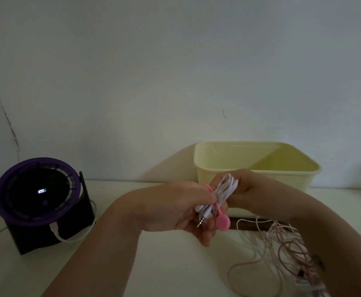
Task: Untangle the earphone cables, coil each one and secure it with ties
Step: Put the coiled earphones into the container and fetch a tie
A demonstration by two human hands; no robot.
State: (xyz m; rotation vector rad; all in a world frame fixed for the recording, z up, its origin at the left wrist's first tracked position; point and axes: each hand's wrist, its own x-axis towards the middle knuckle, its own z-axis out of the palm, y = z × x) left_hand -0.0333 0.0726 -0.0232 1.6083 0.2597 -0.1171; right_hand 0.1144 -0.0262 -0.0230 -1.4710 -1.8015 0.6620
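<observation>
Securing step in hand, by my read: the white earphone coil (225,190) is wound into a tight bundle and held in the air above the table (153,264), just in front of the yellow tub (256,170). The jack plug (201,222) sticks out of the bundle's lower end. The pink tie (222,221) runs across the coil's waist. One round end hangs free below and the other shows up by the left knuckles. The ends are apart, so the tie is not yet closed.

Left hand (181,209) grasps the lower half of the coil, fingers curled round cable and tie. Right hand (248,189) holds the top loops from behind with fingers curled; the exact contact is hidden by the cable.

Next move, I'd say: bring the free round end round the bundle to meet the other end, keeping the loops squeezed so they don't spring open.

Tangled pinkish cables (282,243) lie on the table by the right forearm, not yet sorted, so more untangling is left. The purple-and-black fan (38,194) sits well off to the left.
</observation>
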